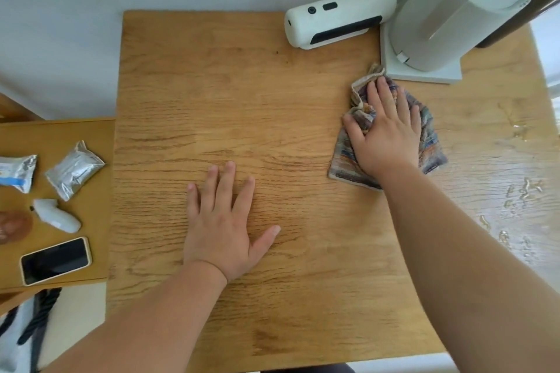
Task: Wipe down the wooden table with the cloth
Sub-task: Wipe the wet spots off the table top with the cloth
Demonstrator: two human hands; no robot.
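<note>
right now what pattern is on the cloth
The cloth is striped in faded blue, brown and beige, seen in the head view.

Two wooden surfaces: one large wooden bench [272, 85] and one lower side bench [91, 136] to its left. Two grips, both bare hands: one left grip [222, 230] and one right grip [385, 133]. One striped cloth [430, 142]. On the large bench, two white appliances: one oblong device [339, 20] lying on its side and one tall appliance [454, 9] on a square base. On the side bench, five small things: two silver foil packets, namely a plain packet [74, 171] and a blue-printed packet [16, 172]; one dark-screened phone [56, 260]; one small white bottle [57, 216]; and one brown round object [15, 225], cut off by the frame edge.
</note>
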